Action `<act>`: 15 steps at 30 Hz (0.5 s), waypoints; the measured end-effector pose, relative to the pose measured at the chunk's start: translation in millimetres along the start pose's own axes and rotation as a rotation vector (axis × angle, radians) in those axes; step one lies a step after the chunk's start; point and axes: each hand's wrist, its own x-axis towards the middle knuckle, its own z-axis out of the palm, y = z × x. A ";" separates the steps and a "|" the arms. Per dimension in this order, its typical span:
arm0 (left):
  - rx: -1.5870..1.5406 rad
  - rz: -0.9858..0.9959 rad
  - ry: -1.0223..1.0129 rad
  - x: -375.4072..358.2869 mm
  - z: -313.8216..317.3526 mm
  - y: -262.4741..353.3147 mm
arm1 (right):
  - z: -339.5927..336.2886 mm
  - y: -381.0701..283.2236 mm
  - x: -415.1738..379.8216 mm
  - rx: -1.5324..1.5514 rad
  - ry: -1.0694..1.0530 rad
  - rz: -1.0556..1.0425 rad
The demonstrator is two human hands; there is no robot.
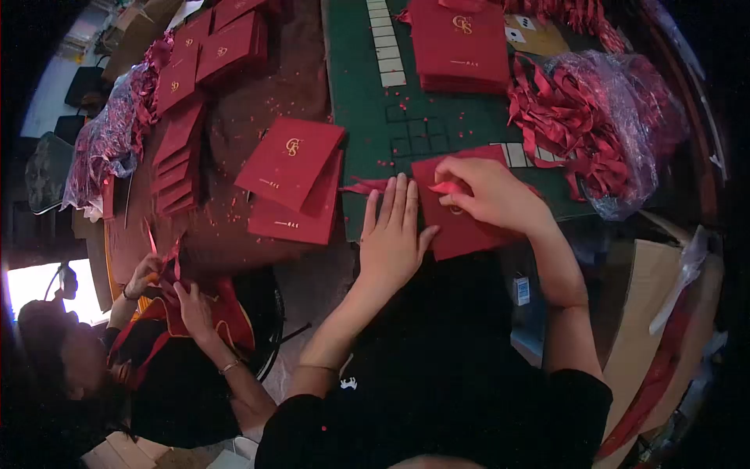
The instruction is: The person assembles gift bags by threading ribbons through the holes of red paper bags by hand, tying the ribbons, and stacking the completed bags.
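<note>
A red card or flat bag with gold lettering lies at the near edge of the green table, partly covered by my right hand. My right hand pinches a bright red ribbon above it. Beside it, my left hand lies flat with the fingers stretched forward and the thumb at the left edge of the red piece. Red ribbon ends stick out left of my left fingers. Two more red pieces with gold letters overlap to the left.
A stack of red pieces stands at the back. Red ribbons spill from a clear plastic bag at right. More red stacks are at back left. A co-worker's hands handle ribbon at lower left.
</note>
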 end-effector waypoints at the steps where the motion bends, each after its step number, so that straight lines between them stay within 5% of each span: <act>1: -0.002 -0.005 0.003 0.4 -0.6 -1.7 | -2.4 1.6 -7.6 -0.138 0.115 -0.146; 7: 0.010 -0.015 0.003 7.7 -4.3 -7.4 | -41.7 -0.8 -70.7 -0.264 0.033 0.168; 9: -0.037 -0.010 -0.016 9.5 -4.7 -10.3 | -50.2 0.0 -85.2 0.038 -0.164 0.197; 13: -0.024 0.003 -0.026 11.8 -2.7 -14.3 | -36.2 6.0 -88.5 0.384 -0.534 -0.002; 15: -0.060 0.005 -0.038 11.5 -5.0 -15.2 | -20.4 4.3 -80.0 0.590 -0.556 -0.099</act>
